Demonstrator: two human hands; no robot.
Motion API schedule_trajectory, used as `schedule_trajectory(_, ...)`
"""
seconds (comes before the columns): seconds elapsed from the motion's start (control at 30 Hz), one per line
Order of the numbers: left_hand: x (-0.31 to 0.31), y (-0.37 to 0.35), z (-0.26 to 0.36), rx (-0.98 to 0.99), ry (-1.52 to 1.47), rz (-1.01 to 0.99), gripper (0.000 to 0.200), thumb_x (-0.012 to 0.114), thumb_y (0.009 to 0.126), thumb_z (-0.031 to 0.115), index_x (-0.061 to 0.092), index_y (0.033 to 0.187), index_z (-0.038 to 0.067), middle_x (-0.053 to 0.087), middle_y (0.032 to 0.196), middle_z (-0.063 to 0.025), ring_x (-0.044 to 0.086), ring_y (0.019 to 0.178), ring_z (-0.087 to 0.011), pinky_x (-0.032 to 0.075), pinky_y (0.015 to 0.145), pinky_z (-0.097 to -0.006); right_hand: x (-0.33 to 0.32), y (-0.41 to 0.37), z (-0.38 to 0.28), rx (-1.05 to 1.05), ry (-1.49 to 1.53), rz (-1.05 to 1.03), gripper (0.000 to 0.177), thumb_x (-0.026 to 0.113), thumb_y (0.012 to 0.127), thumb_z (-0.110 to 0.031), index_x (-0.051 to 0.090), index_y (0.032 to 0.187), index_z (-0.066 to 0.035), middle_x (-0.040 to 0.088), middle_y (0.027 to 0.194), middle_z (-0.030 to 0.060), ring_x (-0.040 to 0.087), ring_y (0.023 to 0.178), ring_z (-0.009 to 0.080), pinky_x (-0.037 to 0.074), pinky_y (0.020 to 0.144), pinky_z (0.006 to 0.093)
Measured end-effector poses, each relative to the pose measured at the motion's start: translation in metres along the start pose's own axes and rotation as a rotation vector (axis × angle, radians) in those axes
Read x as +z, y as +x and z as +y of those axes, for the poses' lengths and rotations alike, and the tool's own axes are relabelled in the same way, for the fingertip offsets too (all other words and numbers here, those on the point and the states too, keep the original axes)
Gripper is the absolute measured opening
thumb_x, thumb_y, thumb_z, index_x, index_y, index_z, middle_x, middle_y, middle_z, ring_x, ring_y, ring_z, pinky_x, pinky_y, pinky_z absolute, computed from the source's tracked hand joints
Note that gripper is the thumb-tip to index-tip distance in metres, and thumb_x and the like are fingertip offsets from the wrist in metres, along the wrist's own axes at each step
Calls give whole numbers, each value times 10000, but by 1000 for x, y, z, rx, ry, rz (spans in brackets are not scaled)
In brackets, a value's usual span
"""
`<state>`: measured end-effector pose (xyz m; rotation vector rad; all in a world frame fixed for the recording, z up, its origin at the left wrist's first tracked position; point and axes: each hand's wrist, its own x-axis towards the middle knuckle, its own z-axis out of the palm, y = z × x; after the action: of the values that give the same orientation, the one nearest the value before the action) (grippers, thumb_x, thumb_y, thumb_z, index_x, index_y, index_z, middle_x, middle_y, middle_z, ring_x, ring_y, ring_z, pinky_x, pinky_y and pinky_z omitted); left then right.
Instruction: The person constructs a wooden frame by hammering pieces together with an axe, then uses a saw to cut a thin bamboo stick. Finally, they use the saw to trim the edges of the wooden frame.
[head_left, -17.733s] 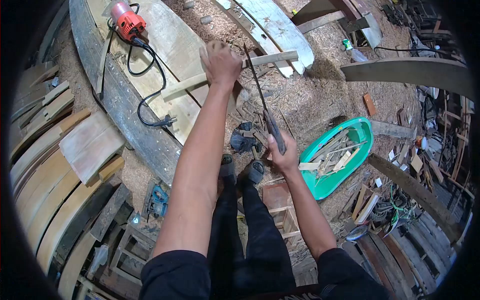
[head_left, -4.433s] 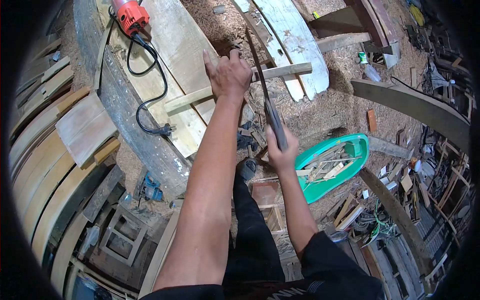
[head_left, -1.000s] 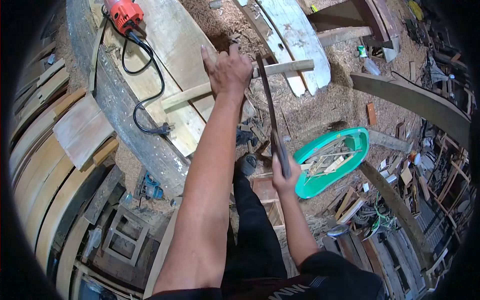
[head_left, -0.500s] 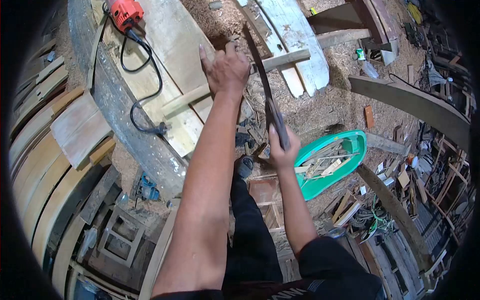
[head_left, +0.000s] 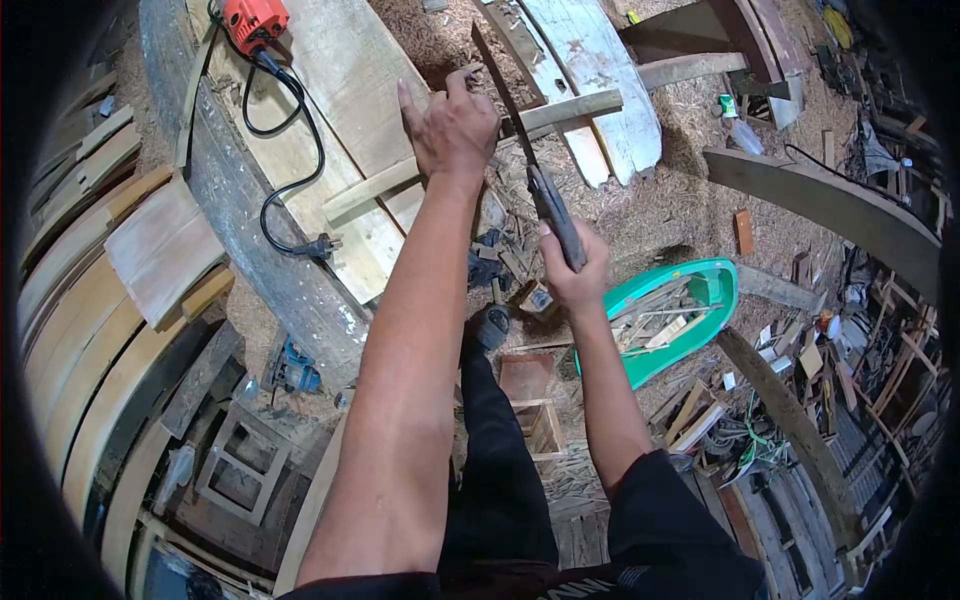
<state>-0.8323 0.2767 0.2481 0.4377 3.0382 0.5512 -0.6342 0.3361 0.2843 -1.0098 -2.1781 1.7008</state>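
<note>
A hand saw [head_left: 556, 215] is held by its dark handle in my right hand [head_left: 580, 265], fingers wrapped round it. Its narrow blade slants up and away from me and crosses a pale wooden strip [head_left: 575, 110] just right of my left hand [head_left: 455, 135]. That left hand presses over the strip, with the thumb stretched out and the other fingers bent; their grip is partly hidden. The strip lies across wide wooden boards [head_left: 345, 85] on the left and a whitish board [head_left: 610, 95] on the right. Whether the teeth have cut in cannot be made out.
A red power tool [head_left: 255, 22] with a black cord [head_left: 318, 165] lies on the boards. By my right forearm is a green tub [head_left: 722, 320] with wood scraps. Shavings cover the ground. Curved planks [head_left: 820, 195] and stacked timber [head_left: 90, 330] stand at the sides.
My right hand has pushed the saw forward, away from me, and slightly right at the handle. My left hand stays in nearly the same place on the strip.
</note>
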Motion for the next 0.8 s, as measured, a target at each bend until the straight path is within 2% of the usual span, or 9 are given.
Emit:
schedule_trajectory(0.17, 11, -1, -4, 5, -33, 79, 354, 445, 887, 234, 627, 1158, 98, 713, 816, -196, 693, 867, -310, 156, 1195, -437, 9, -11, 19, 46, 27, 59, 194, 687, 880, -165, 617, 756, -33, 466, 569, -27, 408, 526, 53, 344, 479, 259)
schedule_trajectory(0.3, 10, -1, -4, 28, -8, 94, 316, 449, 875, 234, 649, 1064, 77, 705, 788, -204, 692, 820, -338, 186, 1185, -442, 14, -20, 15, -44, 406, 271, 218, 659, 913, -198, 608, 783, -31, 524, 632, -35, 462, 569, 49, 368, 512, 239)
schedule_trajectory(0.37, 4, -5, -1, 66, -15, 117, 281, 480, 863, 230, 651, 977, 39, 692, 748, -215, 693, 773, -341, 198, 1183, -445, 7, -26, 8, -73, 563, 272, 258, 636, 936, -233, 581, 791, -27, 536, 664, -17, 456, 579, 57, 347, 515, 230)
schedule_trajectory(0.5, -4, -12, -10, 334, -75, 9, 284, 459, 892, 207, 669, 982, 38, 699, 750, -187, 690, 756, -318, 266, 1145, -418, -6, -54, 35, -136, 532, 285, 343, 638, 937, -327, 556, 771, -38, 521, 648, -18, 448, 574, 60, 336, 510, 231)
schedule_trajectory(0.53, 4, -12, -20, 493, -81, 74, 222, 472, 924, 221, 650, 941, 89, 656, 724, -130, 639, 747, -310, 383, 1024, -428, -6, -64, 41, -154, 544, 268, 358, 638, 936, -345, 553, 769, -40, 517, 643, -19, 448, 573, 60, 337, 511, 231)
schedule_trajectory(0.63, 5, -24, -37, 687, -182, 201, 180, 507, 943, 216, 640, 915, 98, 665, 798, -120, 631, 844, -284, 423, 935, -439, -4, -103, 53, -115, 491, 217, 379, 640, 930, -374, 547, 771, -43, 512, 635, -19, 449, 568, 64, 342, 512, 233)
schedule_trajectory(0.67, -1, -28, -41, 674, -174, 147, 149, 544, 948, 223, 621, 929, 97, 661, 815, -112, 619, 885, -277, 437, 874, -450, -3, -116, 63, -125, 422, 214, 401, 633, 931, -396, 539, 767, -42, 517, 636, -16, 449, 561, 69, 347, 516, 237)
schedule_trajectory(0.77, -9, -42, -51, 723, -146, 137, 157, 541, 953, 231, 605, 972, 89, 654, 788, -105, 617, 852, -282, 445, 864, -420, 11, -157, 48, -31, 455, 259, 430, 626, 930, -423, 537, 761, -38, 521, 636, -15, 451, 564, 69, 349, 519, 242)
schedule_trajectory(0.8, -16, -47, -50, 726, -123, 109, 161, 522, 965, 229, 585, 1018, 90, 661, 770, -121, 644, 788, -316, 497, 771, -444, 14, -168, 45, -42, 443, 262, 445, 619, 932, -437, 530, 764, -34, 509, 634, -10, 443, 564, 73, 347, 521, 244)
